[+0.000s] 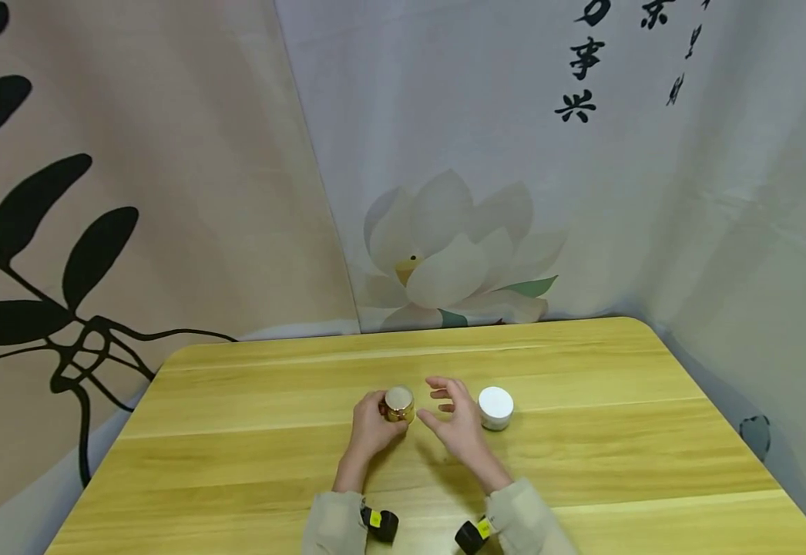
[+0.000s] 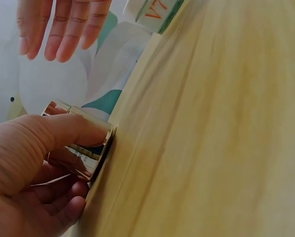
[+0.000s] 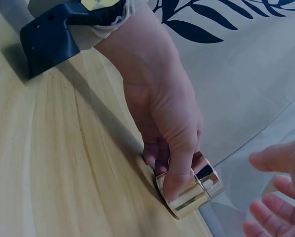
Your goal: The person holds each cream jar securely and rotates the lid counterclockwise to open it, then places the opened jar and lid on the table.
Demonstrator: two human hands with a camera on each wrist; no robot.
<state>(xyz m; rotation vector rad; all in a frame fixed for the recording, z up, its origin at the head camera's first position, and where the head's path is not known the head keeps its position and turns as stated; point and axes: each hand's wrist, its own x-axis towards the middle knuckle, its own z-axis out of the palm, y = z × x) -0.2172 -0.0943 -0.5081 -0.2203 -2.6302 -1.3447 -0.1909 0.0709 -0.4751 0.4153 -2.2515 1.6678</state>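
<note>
Here, left hand (image 1: 370,428) gripping a gold jar (image 1: 399,402), right hand (image 1: 461,428) empty nearby, thumb and fingers parted

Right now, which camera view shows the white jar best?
The head view: it shows the white jar from top to bottom. The left wrist view catches only part, cut off by the top edge, though red V7 lettering reads there. The right wrist view misses it.

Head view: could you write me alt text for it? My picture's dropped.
A person's left-hand grip holds a gold jar at a wooden table, while the right-hand grip, open and empty, is just right of it. Farther right stands a white jar; a printed cloth backdrop hangs behind.
</note>
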